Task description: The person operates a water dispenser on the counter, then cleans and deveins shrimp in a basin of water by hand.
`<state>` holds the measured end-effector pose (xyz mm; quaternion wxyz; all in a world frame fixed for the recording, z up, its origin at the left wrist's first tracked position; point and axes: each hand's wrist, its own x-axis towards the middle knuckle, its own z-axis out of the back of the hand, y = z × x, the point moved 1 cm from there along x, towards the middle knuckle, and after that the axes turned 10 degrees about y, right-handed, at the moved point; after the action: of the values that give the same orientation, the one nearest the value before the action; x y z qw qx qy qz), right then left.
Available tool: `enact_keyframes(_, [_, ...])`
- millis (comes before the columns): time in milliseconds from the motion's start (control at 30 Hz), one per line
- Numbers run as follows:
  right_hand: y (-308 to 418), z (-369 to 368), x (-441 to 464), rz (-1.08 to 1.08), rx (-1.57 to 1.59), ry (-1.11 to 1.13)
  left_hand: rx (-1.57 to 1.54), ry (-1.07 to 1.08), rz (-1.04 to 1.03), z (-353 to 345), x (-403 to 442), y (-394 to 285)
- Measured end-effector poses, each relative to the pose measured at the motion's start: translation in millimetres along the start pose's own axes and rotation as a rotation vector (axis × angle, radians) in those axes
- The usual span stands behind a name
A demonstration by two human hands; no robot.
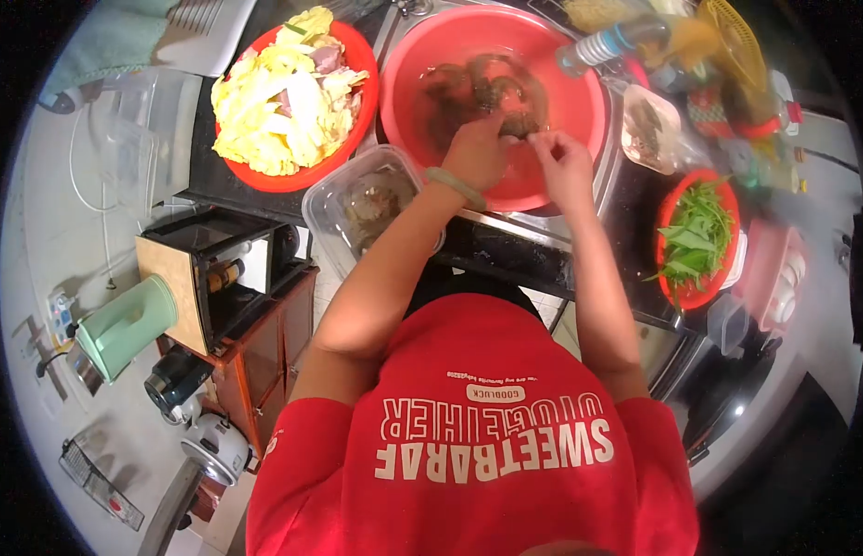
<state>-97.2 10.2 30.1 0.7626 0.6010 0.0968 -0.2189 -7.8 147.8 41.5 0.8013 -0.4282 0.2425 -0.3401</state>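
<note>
In front of me is a large pink basin (401, 125) of water with several dark brown, soft-looking pieces (447, 86) in it; their kind is not clear. My left hand (480, 153), a pale bangle on its wrist, reaches into the basin with its fingers closed at the edge of a dark brown piece (519, 123). Close beside it, my right hand (566, 165) pinches thumb and finger together next to that piece. Whatever lies between the right fingertips is too small to name.
A red bowl of yellowish leaves (281, 107) stands left of the basin. Nearer me is a clear plastic container (325, 199) with wet brownish contents. A flexible faucet hose (598, 51) overhangs the basin. To the right are a white tray (649, 130) and a red bowl of green leaves (698, 236).
</note>
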Motion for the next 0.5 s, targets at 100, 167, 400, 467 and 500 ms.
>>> enact_keyframes(100, [33,3,-15,0.374,-0.491,-0.367,-0.076,0.038,-0.023,7,1,3])
enact_keyframes(167, [32,3,-10,0.429,-0.449,-0.256,-0.120,0.040,-0.124,4,6,10])
enact_keyframes(400, [36,1,-5,0.382,-0.301,-0.113,-0.225,0.138,0.039,9,5,2])
enact_keyframes(467, [37,1,-4,0.359,-0.334,-0.122,-0.148,0.064,-0.012,7,5,-2])
enact_keyframes(500, [35,1,-2,0.354,-0.351,-0.147,-0.071,-0.009,-0.063,6,5,-5])
